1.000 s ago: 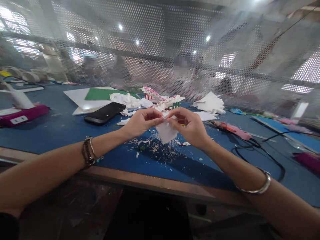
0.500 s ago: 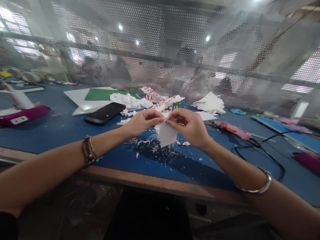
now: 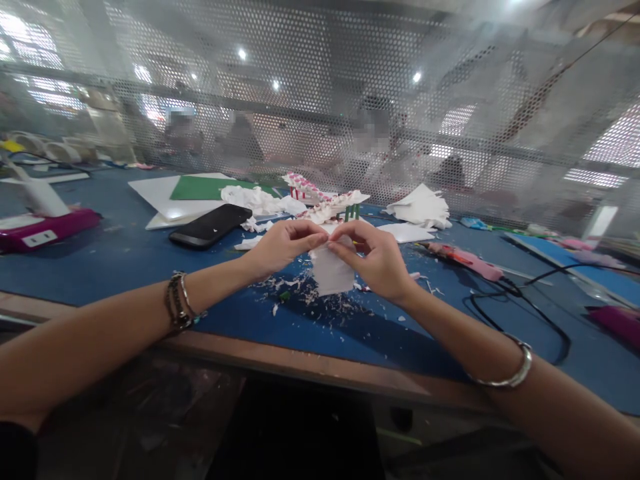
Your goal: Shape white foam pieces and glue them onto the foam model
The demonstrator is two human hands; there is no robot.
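Observation:
Both my hands meet over the middle of the blue table, pinching the top edge of a small white sheet of paper (image 3: pixel 333 272) that hangs down between them. My left hand (image 3: pixel 283 247) is closed, thumb against fingertips at the paper's top corner. My right hand (image 3: pixel 377 257) is closed too, its thumb and forefinger on the same edge just to the right. Whatever tiny piece may sit between the fingertips is hidden. Below the paper lie white shreds (image 3: pixel 345 310) and a small green scrap (image 3: pixel 285 297). Just behind my hands stand pieces with pink-dotted tops and green sticks (image 3: pixel 352 213).
A black phone (image 3: pixel 211 227) lies left of my hands, beside white and green sheets (image 3: pixel 200 188) and crumpled white paper (image 3: pixel 257 199). Right are a fanned white stack (image 3: pixel 420 205), a pink corded tool (image 3: pixel 465 260) and its black cable (image 3: pixel 543 320). A perforated screen (image 3: pixel 300 87) rises behind.
My right hand has shifted slightly left along the paper's edge. The sheet has turned a little and now hangs flatter toward me. My left hand has hardly moved.

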